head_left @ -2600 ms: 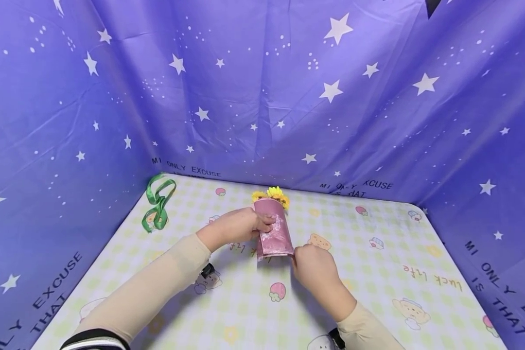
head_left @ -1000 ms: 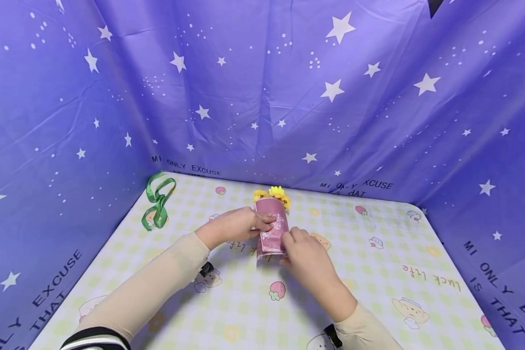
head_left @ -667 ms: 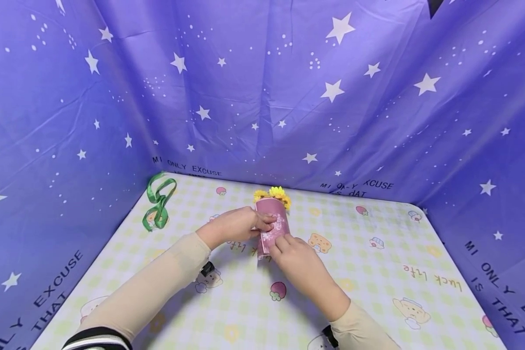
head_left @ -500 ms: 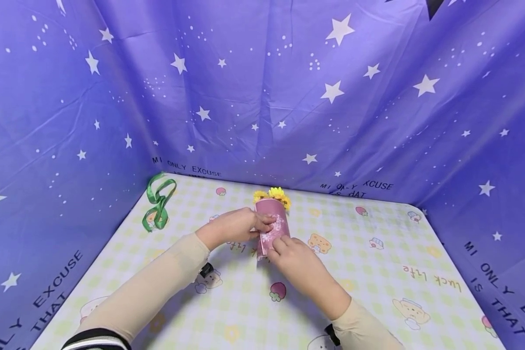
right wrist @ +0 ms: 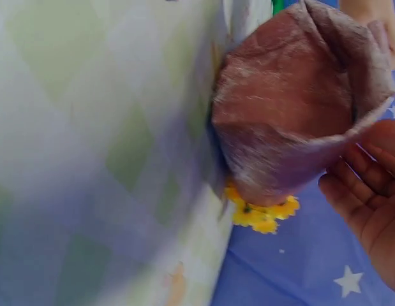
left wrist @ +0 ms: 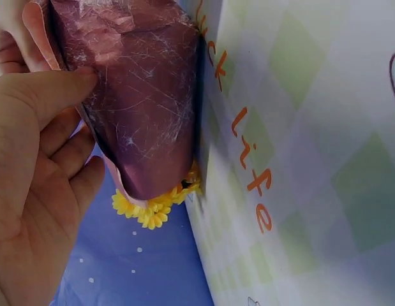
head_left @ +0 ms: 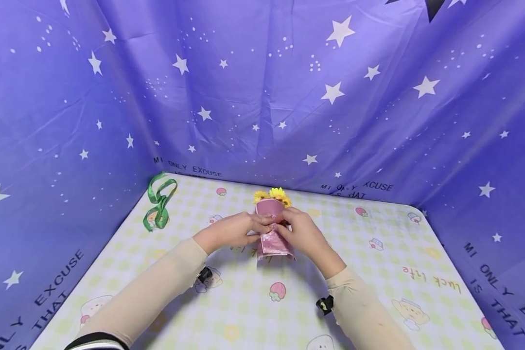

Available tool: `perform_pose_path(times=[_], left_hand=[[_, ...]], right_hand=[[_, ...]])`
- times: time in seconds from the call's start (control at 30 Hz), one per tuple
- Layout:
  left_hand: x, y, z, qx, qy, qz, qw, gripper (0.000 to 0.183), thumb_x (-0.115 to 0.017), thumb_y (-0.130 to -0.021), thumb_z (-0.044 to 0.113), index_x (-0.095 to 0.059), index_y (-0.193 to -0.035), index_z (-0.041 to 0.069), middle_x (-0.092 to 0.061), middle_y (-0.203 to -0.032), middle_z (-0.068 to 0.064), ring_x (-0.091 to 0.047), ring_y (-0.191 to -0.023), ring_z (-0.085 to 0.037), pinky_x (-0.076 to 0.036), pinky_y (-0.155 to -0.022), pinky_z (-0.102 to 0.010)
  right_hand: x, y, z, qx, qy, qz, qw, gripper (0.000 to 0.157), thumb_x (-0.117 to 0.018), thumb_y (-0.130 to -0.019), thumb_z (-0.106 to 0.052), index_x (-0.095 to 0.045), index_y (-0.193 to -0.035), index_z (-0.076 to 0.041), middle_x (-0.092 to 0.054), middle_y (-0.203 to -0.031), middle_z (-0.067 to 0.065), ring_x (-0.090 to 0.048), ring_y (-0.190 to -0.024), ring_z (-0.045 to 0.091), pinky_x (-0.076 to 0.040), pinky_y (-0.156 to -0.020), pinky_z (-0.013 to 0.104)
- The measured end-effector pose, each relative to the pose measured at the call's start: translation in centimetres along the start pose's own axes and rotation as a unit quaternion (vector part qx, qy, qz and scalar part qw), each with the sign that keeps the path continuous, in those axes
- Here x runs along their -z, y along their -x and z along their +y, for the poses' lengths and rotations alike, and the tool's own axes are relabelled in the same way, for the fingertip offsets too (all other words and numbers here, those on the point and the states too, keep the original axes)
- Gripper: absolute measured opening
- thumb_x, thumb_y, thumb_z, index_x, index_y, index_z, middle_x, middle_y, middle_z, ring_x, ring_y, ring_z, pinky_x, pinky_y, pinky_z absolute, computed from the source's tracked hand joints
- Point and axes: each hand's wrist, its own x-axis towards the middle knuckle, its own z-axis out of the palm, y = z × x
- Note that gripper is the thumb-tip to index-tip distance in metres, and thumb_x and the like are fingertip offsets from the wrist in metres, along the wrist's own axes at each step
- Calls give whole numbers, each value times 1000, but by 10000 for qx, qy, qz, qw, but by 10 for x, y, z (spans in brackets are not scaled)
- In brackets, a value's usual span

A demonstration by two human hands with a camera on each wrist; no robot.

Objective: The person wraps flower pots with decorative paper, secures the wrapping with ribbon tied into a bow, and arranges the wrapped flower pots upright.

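Pink wrapping paper, creased and rolled into a sleeve, lies round a bunch of yellow flowers whose heads stick out at the far end. From the left, my left hand grips the overlapping edge; the left wrist view has its thumb on top of the paper and its fingers at the edge. My right hand pinches the paper's upper face close to the left fingertips. In the right wrist view, the near end of the sleeve gapes open. The flower stems are hidden inside.
A looped green ribbon lies at the table's far left corner. The table has a checked cloth with cartoon prints. Purple star-patterned curtains rise behind it and at both sides.
My right hand has gone from the paper's lower right corner over its near end, then up to the middle beside the left fingers. The left hand has stayed nearly still.
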Motion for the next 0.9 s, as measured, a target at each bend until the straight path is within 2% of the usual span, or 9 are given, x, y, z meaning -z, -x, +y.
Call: perform_pose_path(times=[0.13, 0.23, 0.4, 0.47, 0.57, 0.63, 0.73, 0.8, 0.9], left_hand=[[0, 1, 7, 104, -295, -84, 9995, 42, -62, -103, 25, -57, -145, 19, -41, -159, 3, -37, -149, -15, -30, -122, -34], [-2, 5, 15, 257, -561, 30, 9981, 45, -64, -102, 25, -57, -145, 15, -41, -160, -2, -40, -148, -20, -34, -121, -37], [-11, 17, 35, 636, -853, 765, 9914, 38, -70, -97, 19, -68, -133, 10, -61, -145, -6, -58, -134, -23, -47, -111, -36], [-15, 24, 46, 766, -1056, 1079, 9856, 29, -70, -93, 19, -73, -121, 9, -70, -127, -5, -65, -118, -20, -54, -102, -33], [-22, 32, 61, 849, -1642, 1348, 9735, 25, -68, -90, 29, -69, -104, 9, -67, -100, -1, -63, -92, -16, -58, -81, -30], [-29, 34, 69, 921, -2140, 1375, 9627, 36, -67, -90, 46, -62, -98, 11, -61, -89, 1, -57, -81, -15, -55, -70, -30], [-38, 35, 79, 1156, -2771, 1355, 9442, 54, -63, -90, 65, -60, -89, 12, -59, -77, 1, -57, -70, -17, -52, -58, -32], [-44, 35, 84, 1442, -2858, 1291, 9386, 55, -63, -90, 67, -59, -79, 14, -57, -66, 2, -55, -59, -17, -48, -50, -32], [-49, 35, 89, 1808, -2696, 1209, 9381, 50, -65, -94, 54, -53, -62, 17, -51, -54, 3, -50, -46, -16, -42, -41, -32]], right_hand=[[-7, 1, 7, -78, -149, 77, 9998, 12, -82, -88, -19, -70, -88, -15, -64, -94, -3, -63, -84, 14, -57, -79, 34], [-8, 1, 7, -21, -123, 89, 9999, 11, -82, -88, -19, -73, -91, -15, -66, -96, -3, -63, -86, 14, -57, -82, 35], [-8, 0, 4, -46, 71, -17, 10000, 10, -80, -89, -18, -75, -97, -14, -66, -99, -3, -62, -87, 14, -56, -81, 34], [-7, 0, 2, -65, 112, -44, 9999, 11, -80, -89, -18, -76, -98, -14, -66, -99, -3, -62, -87, 14, -56, -82, 34], [-5, 0, 1, -106, 139, -45, 9998, 11, -80, -89, -18, -76, -98, -13, -65, -100, -2, -61, -88, 15, -56, -84, 35], [-5, 1, 0, -133, 144, -23, 9998, 11, -80, -89, -17, -76, -98, -13, -65, -99, -2, -61, -88, 15, -56, -83, 35], [-5, 1, -1, -149, 148, 15, 9998, 11, -79, -89, -17, -76, -98, -12, -65, -99, -1, -61, -88, 16, -56, -84, 36], [-6, 1, -2, -155, 138, 15, 9998, 11, -79, -90, -17, -75, -99, -12, -66, -100, -1, -62, -89, 17, -56, -85, 37], [-8, 1, -3, -159, 127, 3, 9998, 11, -79, -90, -17, -75, -100, -12, -66, -101, 0, -62, -91, 18, -56, -87, 37]])
